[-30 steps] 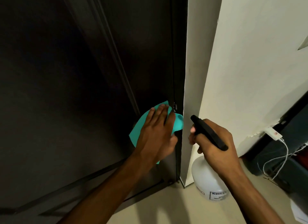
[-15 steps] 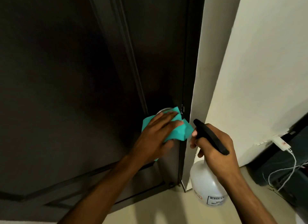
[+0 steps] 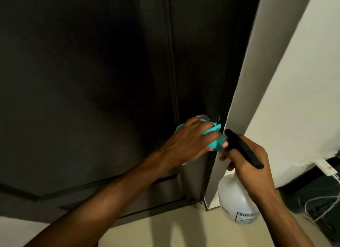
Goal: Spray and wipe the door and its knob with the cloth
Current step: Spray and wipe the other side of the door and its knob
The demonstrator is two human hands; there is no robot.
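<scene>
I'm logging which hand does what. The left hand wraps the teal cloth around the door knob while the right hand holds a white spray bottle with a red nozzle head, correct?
Not quite: the head view shows the spray bottle has a black nozzle head, not red. The rest holds: the left hand wraps the teal cloth around the door knob, and the right hand holds the bottle.

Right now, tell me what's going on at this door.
A person is cleaning the dark brown wooden door. The left hand grips a crumpled teal cloth around the round metal knob. The right hand holds a white plastic spray bottle by its black trigger head, beside the door's edge.
</scene>
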